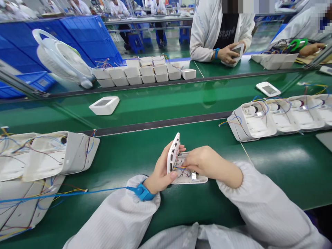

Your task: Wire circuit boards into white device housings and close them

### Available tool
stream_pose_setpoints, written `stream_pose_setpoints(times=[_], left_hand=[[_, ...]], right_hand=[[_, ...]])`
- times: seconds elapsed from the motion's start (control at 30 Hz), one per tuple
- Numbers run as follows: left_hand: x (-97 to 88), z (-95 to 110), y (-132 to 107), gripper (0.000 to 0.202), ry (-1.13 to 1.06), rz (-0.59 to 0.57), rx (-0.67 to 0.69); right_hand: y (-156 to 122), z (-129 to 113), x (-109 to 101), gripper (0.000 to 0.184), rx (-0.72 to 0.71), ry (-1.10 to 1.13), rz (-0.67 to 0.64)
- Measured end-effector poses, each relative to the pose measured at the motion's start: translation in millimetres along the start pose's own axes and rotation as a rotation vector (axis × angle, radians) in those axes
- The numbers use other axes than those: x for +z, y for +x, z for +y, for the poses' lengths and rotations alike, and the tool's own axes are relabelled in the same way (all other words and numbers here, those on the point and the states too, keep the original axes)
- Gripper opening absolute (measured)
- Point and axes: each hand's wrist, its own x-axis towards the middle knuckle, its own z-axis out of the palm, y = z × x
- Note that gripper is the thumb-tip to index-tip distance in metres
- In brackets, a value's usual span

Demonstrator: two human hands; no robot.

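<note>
My left hand (158, 174) grips a white plastic cover (173, 152) with dark slots along its edge, holding it tilted nearly upright. Below and beside it, a shallow white plastic housing (190, 180) lies open on the green bench. Thin coloured wires (180, 167) run between the two parts. The fingers of my right hand (206, 162) are closed in a pinch on these wires, over the housing; their tips are partly hidden. A small shiny metal piece (194, 176) shows inside the housing. A blue wrist strap (142, 192) with a cord circles my left wrist.
White housings with loose wires stand stacked at left (49, 155) and in a row at right (259, 119). A finished-looking white unit (105, 105) lies on the green conveyor (155, 100). Across it, a co-worker (225, 38) holds a similar unit near a white fan (59, 57).
</note>
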Motion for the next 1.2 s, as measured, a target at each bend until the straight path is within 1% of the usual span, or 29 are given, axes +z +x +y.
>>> stream_pose_setpoints(times=[0.07, 0.17, 0.27, 0.37, 0.43, 0.47, 0.53, 0.57, 0.6, 0.67, 0.7, 0.77, 0.83, 0.87, 0.93, 1.03, 1.07, 1.1, 1.17, 1.2], left_hand=[[2.9, 2.3, 0.6, 0.085, 0.016, 0.006, 0.011], [8.3, 5.9, 2.1, 0.083, 0.069, 0.010, 0.048], [10.3, 6.0, 2.7, 0.082, 0.144, -0.003, 0.076], [6.8, 4.8, 3.1, 0.084, 0.252, -0.031, 0.107], [2.8, 7.2, 4.8, 0.087, 0.395, -0.077, 0.150], [1.1, 9.8, 6.2, 0.088, 0.489, -0.121, 0.168], [-1.0, 17.1, 9.8, 0.091, 0.680, -0.239, 0.174], [-1.2, 21.0, 11.7, 0.092, 0.760, -0.298, 0.162], [-0.9, 24.7, 13.3, 0.092, 0.828, -0.346, 0.146], [0.5, 30.2, 15.5, 0.090, 0.941, -0.391, 0.112], [1.3, 31.8, 16.0, 0.089, 0.994, -0.395, 0.098], [2.3, 32.5, 15.7, 0.089, 1.077, -0.397, 0.077], [3.1, 31.0, 14.6, 0.093, 1.121, -0.392, 0.058], [3.8, 29.9, 13.9, 0.096, 1.130, -0.385, 0.045], [6.7, 27.7, 12.5, 0.105, 1.137, -0.353, 0.006], [15.0, 25.0, 9.8, 0.122, 1.132, -0.289, -0.050], [18.1, 24.0, 8.6, 0.121, 1.130, -0.268, -0.061], [21.0, 22.6, 7.3, 0.115, 1.129, -0.247, -0.069], [24.7, 19.0, 4.6, 0.099, 1.143, -0.182, -0.055], [25.1, 16.9, 3.5, 0.092, 1.166, -0.127, -0.022]], right_hand=[[0.8, 2.1, 4.1, 0.011, 0.027, -0.199, 0.027], [0.7, 2.7, 7.2, 0.012, 0.087, -0.359, 0.066], [-0.7, -1.5, 10.4, 0.014, 0.163, -0.416, 0.064], [-0.6, -7.6, 15.0, 0.014, 0.236, -0.433, 0.035], [0.5, -8.3, 16.3, 0.014, 0.277, -0.426, 0.029], [1.0, -6.6, 15.4, 0.014, 0.300, -0.410, 0.029], [1.0, 2.2, 9.2, 0.012, 0.332, -0.321, 0.022], [0.2, 8.8, 4.0, 0.012, 0.332, -0.227, 0.006], [-1.0, 16.5, -2.2, 0.012, 0.318, -0.092, -0.024], [-4.2, 31.5, -14.6, 0.014, 0.317, 0.252, -0.051], [-5.3, 37.3, -19.0, 0.014, 0.350, 0.429, -0.016], [-5.1, 42.6, -20.8, 0.021, 0.466, 0.713, 0.140], [-0.9, 39.0, -12.6, 0.030, 0.552, 0.877, 0.264], [2.2, 35.0, -6.1, 0.033, 0.560, 0.915, 0.282], [8.5, 25.5, 7.6, 0.036, 0.546, 0.910, 0.295], [13.9, 15.6, 19.9, 0.034, 0.510, 0.837, 0.408], [14.3, 13.9, 21.3, 0.032, 0.495, 0.820, 0.443], [14.1, 12.8, 21.8, 0.030, 0.481, 0.799, 0.469], [12.8, 11.6, 21.5, 0.029, 0.473, 0.692, 0.528], [11.9, 11.1, 21.2, 0.033, 0.486, 0.616, 0.557]])
